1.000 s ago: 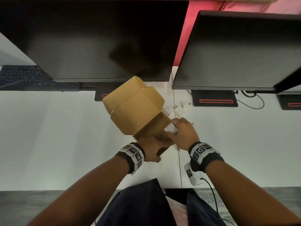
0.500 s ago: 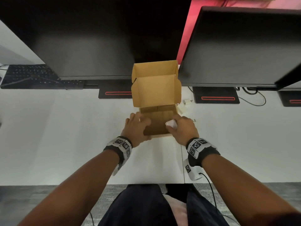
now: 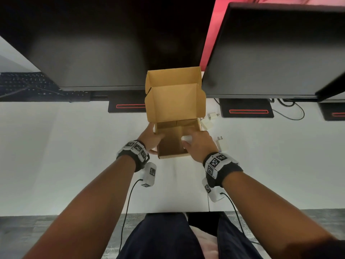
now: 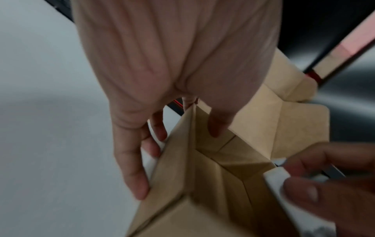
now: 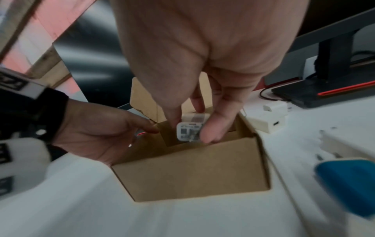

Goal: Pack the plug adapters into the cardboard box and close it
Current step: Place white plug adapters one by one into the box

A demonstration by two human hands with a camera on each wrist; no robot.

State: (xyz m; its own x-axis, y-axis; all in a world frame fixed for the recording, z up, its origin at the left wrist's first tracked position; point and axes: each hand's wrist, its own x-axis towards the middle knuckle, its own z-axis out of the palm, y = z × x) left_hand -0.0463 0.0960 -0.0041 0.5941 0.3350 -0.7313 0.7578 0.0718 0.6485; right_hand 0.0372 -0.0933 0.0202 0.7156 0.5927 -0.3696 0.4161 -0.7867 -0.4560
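Note:
The brown cardboard box [image 3: 171, 156] stands open on the white desk, its lid [image 3: 175, 101] upright at the back. My left hand [image 3: 152, 139] grips the box's left wall [image 4: 174, 168], thumb inside and fingers outside. My right hand [image 3: 195, 142] pinches a white plug adapter [image 5: 188, 131] just inside the box opening, on its right side; the same adapter [image 3: 186, 138] peeks out from under the fingers in the head view. The box floor looks bare.
Right of the box lie more white adapters [image 3: 212, 115] [image 3: 206, 124] [image 3: 222, 143], and a blue adapter [image 5: 349, 181] sits nearest me. Two dark monitors [image 3: 270, 53] overhang the desk's back, their stands [image 3: 246, 110] behind the box. A keyboard [image 3: 28, 85] lies far left.
The box, held tilted in the air a second ago, now stands on the desk with its lid up. My left hand shifted to its left wall; my right hand brought the adapter into the opening.

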